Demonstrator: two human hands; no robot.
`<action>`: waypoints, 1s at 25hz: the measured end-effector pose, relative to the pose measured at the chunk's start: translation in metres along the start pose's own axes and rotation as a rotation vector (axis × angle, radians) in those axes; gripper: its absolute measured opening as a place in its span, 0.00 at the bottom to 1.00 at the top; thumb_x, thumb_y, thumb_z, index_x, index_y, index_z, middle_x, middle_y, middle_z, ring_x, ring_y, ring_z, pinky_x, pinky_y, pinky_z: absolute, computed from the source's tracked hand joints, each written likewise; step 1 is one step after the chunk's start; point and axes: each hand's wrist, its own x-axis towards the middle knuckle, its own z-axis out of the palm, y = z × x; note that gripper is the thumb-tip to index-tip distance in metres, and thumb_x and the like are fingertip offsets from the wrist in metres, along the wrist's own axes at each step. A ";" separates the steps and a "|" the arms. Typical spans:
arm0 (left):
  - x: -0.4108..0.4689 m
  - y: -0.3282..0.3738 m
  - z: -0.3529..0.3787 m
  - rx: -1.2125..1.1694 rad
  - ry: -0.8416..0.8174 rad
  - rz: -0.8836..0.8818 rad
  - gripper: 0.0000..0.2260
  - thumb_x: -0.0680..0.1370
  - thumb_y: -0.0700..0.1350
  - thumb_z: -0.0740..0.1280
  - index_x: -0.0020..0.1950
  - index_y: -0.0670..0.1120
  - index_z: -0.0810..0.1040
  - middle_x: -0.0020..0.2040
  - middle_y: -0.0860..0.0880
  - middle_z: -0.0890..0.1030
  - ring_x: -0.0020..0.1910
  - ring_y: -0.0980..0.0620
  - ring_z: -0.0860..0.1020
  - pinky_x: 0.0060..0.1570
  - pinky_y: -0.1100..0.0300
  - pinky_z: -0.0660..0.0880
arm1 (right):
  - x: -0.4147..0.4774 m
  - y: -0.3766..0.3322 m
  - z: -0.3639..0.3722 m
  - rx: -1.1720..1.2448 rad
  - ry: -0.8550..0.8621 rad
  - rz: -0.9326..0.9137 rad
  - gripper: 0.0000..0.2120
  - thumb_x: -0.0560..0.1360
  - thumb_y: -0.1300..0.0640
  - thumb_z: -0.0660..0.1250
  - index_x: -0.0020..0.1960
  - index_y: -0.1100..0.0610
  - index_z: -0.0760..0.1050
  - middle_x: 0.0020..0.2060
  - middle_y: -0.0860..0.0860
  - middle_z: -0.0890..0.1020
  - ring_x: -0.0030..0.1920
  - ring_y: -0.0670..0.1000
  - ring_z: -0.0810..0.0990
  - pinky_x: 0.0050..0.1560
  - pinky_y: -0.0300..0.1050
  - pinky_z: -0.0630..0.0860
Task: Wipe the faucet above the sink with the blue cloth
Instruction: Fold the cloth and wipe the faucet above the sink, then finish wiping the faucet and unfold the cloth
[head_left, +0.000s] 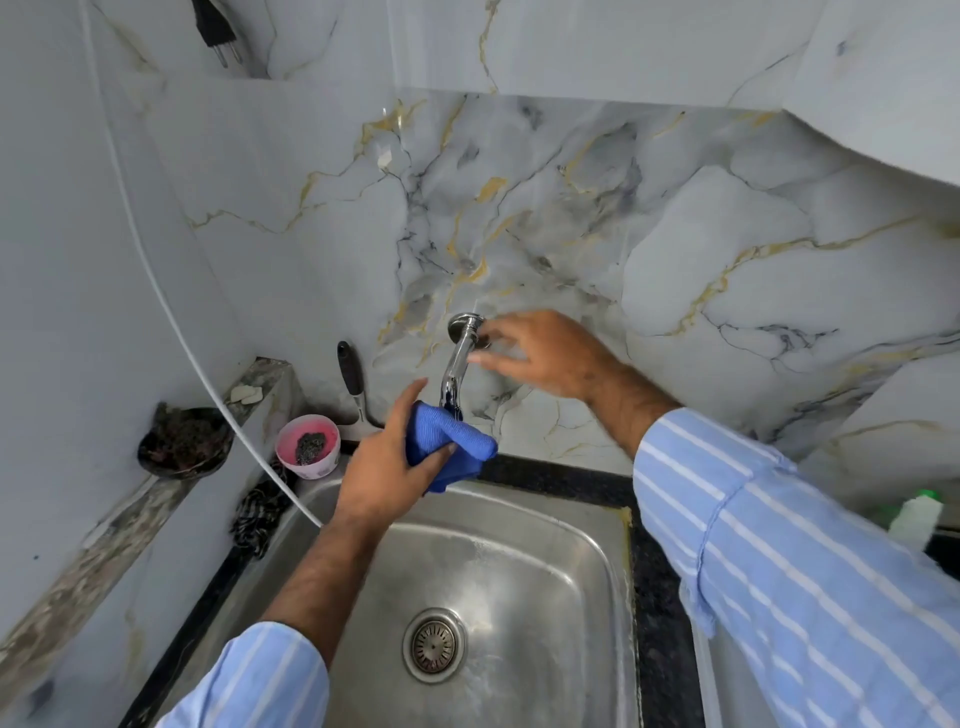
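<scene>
Chrome faucet (457, 364) on marble wall, bunched blue cloth (447, 447) at spout

Single head-worn wide-angle view, looking forward and steeply down from above the sink (519, 561). Faces the marble wall (571, 208), which bends at the frame edges from lens distortion. Close range: both forearms enter from the bottom edge, the drain (434, 644) sits low centre, the faucet (457, 364) mid-frame. No second view to compare.
</scene>
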 end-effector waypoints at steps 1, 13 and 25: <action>0.002 0.011 -0.007 0.015 0.028 0.031 0.32 0.71 0.60 0.71 0.72 0.62 0.62 0.42 0.51 0.83 0.37 0.48 0.83 0.38 0.52 0.80 | -0.010 -0.015 0.003 0.191 -0.123 0.040 0.24 0.78 0.35 0.74 0.64 0.51 0.85 0.51 0.44 0.89 0.51 0.40 0.88 0.58 0.44 0.85; -0.006 0.093 -0.063 -0.053 -0.177 0.197 0.20 0.74 0.52 0.75 0.63 0.52 0.75 0.52 0.54 0.85 0.54 0.59 0.81 0.51 0.55 0.79 | -0.096 -0.027 -0.044 0.700 0.051 0.325 0.06 0.77 0.52 0.81 0.45 0.50 0.85 0.38 0.38 0.88 0.40 0.37 0.85 0.49 0.37 0.80; -0.050 0.140 0.033 -0.759 -0.492 -0.196 0.12 0.70 0.45 0.80 0.50 0.47 0.82 0.45 0.40 0.84 0.40 0.48 0.82 0.41 0.56 0.79 | -0.262 0.040 -0.031 0.996 0.192 0.693 0.11 0.83 0.57 0.75 0.63 0.61 0.86 0.55 0.55 0.90 0.60 0.59 0.89 0.63 0.52 0.84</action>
